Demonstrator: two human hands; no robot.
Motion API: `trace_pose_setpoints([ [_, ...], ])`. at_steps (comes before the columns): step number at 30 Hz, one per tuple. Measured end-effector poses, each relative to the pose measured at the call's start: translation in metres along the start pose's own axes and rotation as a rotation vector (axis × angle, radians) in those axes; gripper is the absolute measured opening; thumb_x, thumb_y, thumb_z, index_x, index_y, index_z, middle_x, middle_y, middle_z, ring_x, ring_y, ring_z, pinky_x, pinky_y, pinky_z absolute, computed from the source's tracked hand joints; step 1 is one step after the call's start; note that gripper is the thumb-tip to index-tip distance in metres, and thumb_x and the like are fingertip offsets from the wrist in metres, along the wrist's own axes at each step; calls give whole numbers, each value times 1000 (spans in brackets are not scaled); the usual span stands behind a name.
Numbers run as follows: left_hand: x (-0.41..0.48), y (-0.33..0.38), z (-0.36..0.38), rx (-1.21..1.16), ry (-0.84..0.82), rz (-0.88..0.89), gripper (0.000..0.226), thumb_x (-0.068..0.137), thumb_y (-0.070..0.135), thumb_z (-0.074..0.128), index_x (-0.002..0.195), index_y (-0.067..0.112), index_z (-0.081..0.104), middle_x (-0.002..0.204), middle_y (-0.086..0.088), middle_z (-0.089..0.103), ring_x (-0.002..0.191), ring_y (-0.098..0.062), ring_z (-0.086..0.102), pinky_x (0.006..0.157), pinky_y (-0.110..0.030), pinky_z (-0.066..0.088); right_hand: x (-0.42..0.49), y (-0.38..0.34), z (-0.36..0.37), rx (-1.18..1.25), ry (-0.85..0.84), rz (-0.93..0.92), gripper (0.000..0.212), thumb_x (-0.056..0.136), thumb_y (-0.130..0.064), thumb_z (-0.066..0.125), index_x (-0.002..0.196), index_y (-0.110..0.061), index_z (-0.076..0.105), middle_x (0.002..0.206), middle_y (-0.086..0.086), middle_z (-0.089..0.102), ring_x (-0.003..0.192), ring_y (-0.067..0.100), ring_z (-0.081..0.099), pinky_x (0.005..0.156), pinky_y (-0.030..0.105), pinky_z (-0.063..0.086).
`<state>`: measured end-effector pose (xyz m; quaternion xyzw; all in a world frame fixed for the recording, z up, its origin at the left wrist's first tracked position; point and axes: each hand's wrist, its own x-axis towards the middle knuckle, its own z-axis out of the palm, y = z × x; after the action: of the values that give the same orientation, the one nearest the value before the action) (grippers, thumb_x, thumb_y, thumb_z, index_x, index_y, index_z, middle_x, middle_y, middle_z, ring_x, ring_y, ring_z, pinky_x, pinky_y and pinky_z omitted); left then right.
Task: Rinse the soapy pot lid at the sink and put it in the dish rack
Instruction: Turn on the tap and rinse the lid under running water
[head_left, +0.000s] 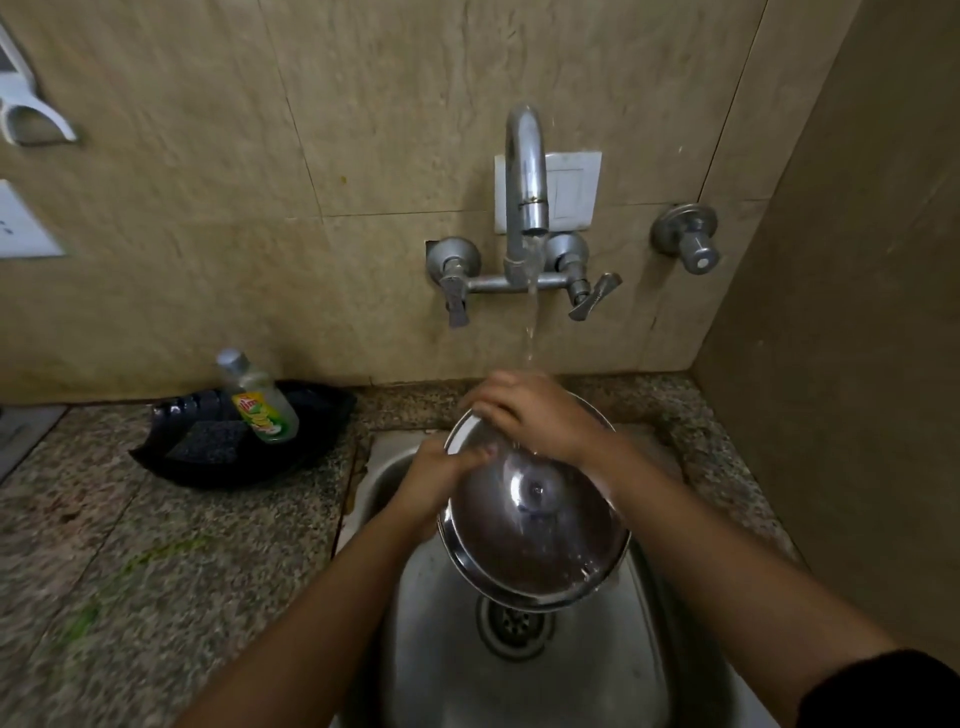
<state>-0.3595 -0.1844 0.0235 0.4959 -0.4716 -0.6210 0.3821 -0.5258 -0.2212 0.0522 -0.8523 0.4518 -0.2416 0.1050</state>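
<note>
Lid: we see a round steel pot lid (540, 525), shiny and wet, its underside toward us, a small rivet at the centre.
Pose: tilted, far edge higher, held above the sink (447, 675) basin and its drain.
Water: the tap's stream lands on its upper part.
Soap: we cannot tell.

Two bare forearms enter from the lower edge of the view, each ending in a bare hand: the left hand (441, 470) and the right hand (535, 415). No rings, watch or bracelets are visible on either wrist or on the fingers that show. A dark sleeve (883, 691), apparently black, covers the right upper arm at the lower right corner. The left arm shows no sleeve within the view.
</note>
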Motion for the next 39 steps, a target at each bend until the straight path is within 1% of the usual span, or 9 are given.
trace_pose_setpoints([
  [3, 1, -1, -1, 33, -10, 41, 19, 81, 13, 71, 100, 14, 74, 100, -11, 76, 97, -27, 70, 86, -38, 54, -1, -4, -1, -32, -16, -127, 26, 97, -30, 49, 114, -22, 67, 103, 2, 64, 98, 16, 59, 82, 34, 45],
  [9, 0, -5, -11, 14, 104, 60, 22, 82, 9, 70, 103, 3, 73, 96, -15, 76, 88, -28, 72, 78, -35, 59, -29, 39, -8, 196, 160, 310, 25, 97, -21, 49, 110, -9, 67, 108, 11, 67, 102, 27, 61, 88, 40, 47],
  [16, 8, -8, 3, 145, 31, 134, 14, 85, 0, 63, 93, 9, 71, 92, -16, 69, 86, -26, 62, 80, -36, 46, -3, -10, 6, -125, -49, -122, 27, 97, -28, 47, 116, -19, 65, 107, 4, 64, 103, 19, 55, 84, 35, 36],
  [19, 5, -9, -4, 57, 102, 87, 18, 81, 7, 71, 99, 4, 73, 96, -16, 74, 88, -31, 70, 82, -38, 55, -13, 18, 4, 188, 61, 128, 24, 96, -30, 50, 112, -23, 67, 109, -1, 67, 101, 14, 60, 88, 33, 44],
  [23, -2, -6, -14, -87, 75, 33, 18, 85, 7, 66, 101, 0, 72, 89, -12, 77, 78, -21, 73, 66, -27, 59, -28, 44, 5, 529, 271, 433, 14, 94, -19, 57, 98, -15, 69, 92, -2, 68, 91, 15, 62, 86, 40, 48],
  [28, 6, 18, -9, 231, -116, 25, 15, 83, 8, 69, 97, 3, 72, 80, -3, 73, 72, -12, 67, 67, -22, 50, -8, 2, 6, 237, 29, 133, 18, 90, -33, 59, 96, -21, 71, 91, -12, 63, 88, 10, 60, 76, 31, 47],
  [31, 4, 16, -8, 208, -60, 78, 12, 84, 6, 68, 94, 4, 72, 73, 1, 74, 66, -7, 68, 63, -17, 52, -8, 12, 1, 467, 65, 278, 5, 85, -29, 68, 86, -27, 72, 85, -15, 68, 84, 7, 64, 81, 33, 51],
  [35, 0, 8, -16, 13, -1, 53, 15, 88, 11, 64, 99, 7, 73, 89, -6, 78, 78, -14, 73, 66, -22, 56, -21, 38, -2, 619, 227, 489, 9, 88, -24, 65, 83, -27, 71, 85, 5, 72, 86, 31, 67, 86, 50, 51],
  [39, 2, 18, -8, 117, -60, 59, 14, 89, 16, 63, 98, 11, 73, 87, -2, 77, 81, -14, 72, 73, -23, 58, -11, 14, 12, 422, 116, 288, 18, 91, -28, 59, 101, -20, 72, 102, 0, 71, 97, 15, 65, 87, 35, 49],
])
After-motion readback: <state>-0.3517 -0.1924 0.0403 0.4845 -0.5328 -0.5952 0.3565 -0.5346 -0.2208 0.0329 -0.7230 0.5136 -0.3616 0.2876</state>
